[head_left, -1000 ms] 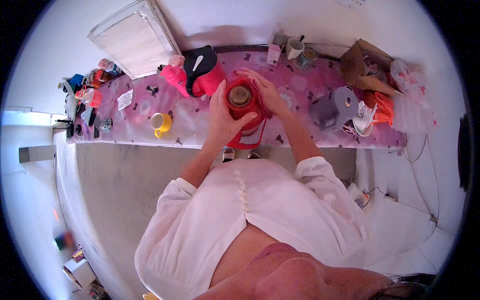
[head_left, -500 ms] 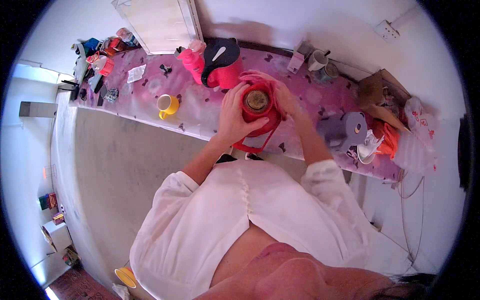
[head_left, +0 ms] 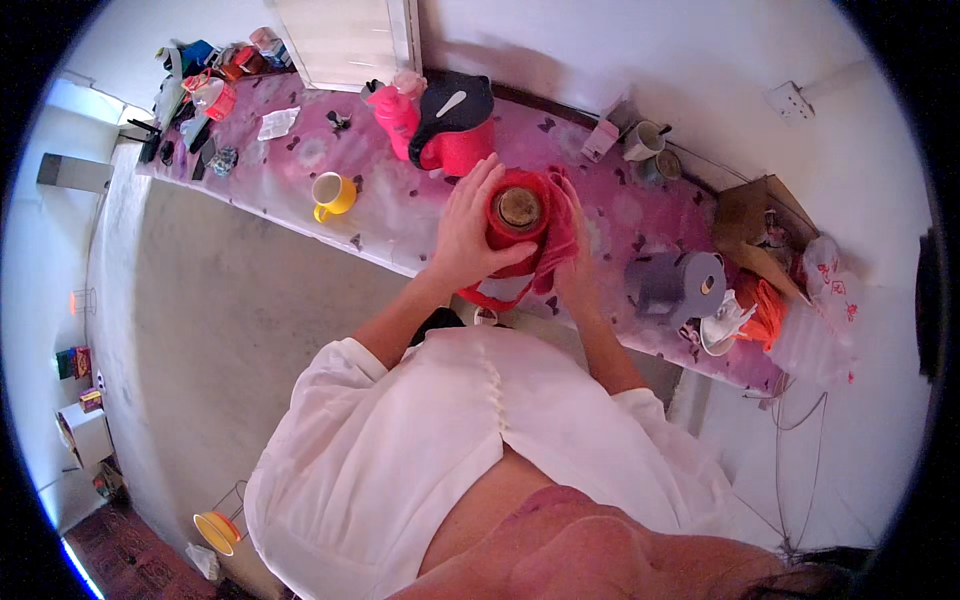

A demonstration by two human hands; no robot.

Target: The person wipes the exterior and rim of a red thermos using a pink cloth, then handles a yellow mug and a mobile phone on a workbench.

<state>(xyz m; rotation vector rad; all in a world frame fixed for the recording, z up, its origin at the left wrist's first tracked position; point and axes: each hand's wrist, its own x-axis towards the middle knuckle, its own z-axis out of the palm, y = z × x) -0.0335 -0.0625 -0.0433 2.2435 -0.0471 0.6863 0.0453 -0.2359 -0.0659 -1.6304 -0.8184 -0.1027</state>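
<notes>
A red thermos flask [head_left: 512,258] with a cork stopper [head_left: 519,207] in its top stands upright before me at the table's front edge; its red handle points towards me. My left hand [head_left: 468,235] is curved around the flask's left side, thumb across the front. A pinkish-red cloth [head_left: 563,235] is pressed to the flask's right side by my right hand [head_left: 575,272], whose fingers are partly behind it. Just beyond the flask sit a pink jug with a dark lid [head_left: 462,145] and a pink bottle [head_left: 394,120].
A yellow mug [head_left: 335,195] stands on the patterned tablecloth [head_left: 290,215] to the left. On the right are a grey jug [head_left: 680,287], an open cardboard box [head_left: 735,220], a plastic bag [head_left: 825,320] and an orange bag [head_left: 762,312]. Cups [head_left: 645,142] stand near the wall.
My right hand has drawn the cloth from the flask's far side down along its right side, towards me. My left hand keeps its hold on the flask. The view has shifted slightly.
</notes>
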